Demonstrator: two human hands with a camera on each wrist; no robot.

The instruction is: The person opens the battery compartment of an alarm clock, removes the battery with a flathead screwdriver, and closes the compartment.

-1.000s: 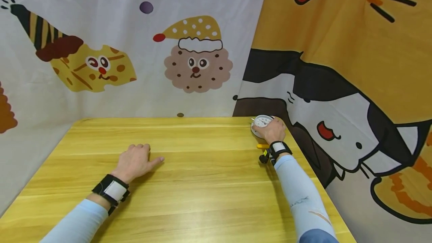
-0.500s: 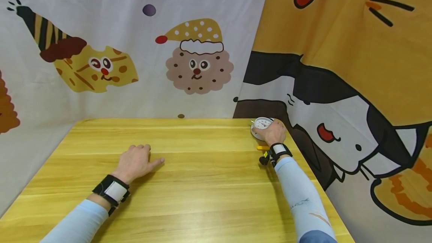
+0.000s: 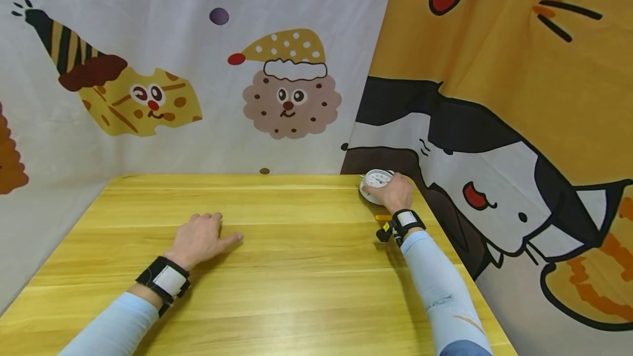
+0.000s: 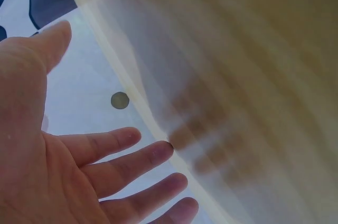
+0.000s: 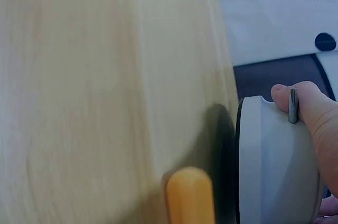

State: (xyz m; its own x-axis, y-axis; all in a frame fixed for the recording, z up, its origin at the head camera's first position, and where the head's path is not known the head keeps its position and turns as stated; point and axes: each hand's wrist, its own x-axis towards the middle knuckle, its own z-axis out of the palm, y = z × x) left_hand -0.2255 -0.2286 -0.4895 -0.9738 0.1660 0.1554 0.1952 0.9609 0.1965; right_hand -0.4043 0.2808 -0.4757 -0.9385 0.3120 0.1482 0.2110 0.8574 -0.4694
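Yellowish wood tabletop (image 3: 301,257), w/ faint glare, sat nr white cartoon cloth (image 3: 217,81) at back; orange/blk/wht cartoon cloth (image 3: 494,65) hung on R

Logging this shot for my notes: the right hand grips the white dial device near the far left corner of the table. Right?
Not quite: the head view shows the right hand gripping the white dial device near the far right corner of the table, not the left.

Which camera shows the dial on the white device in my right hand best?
The head view: the dial is readable as a dial there, though small. The right wrist view shows the white device side-on, dial hidden; the left wrist view catches only part, no dial.
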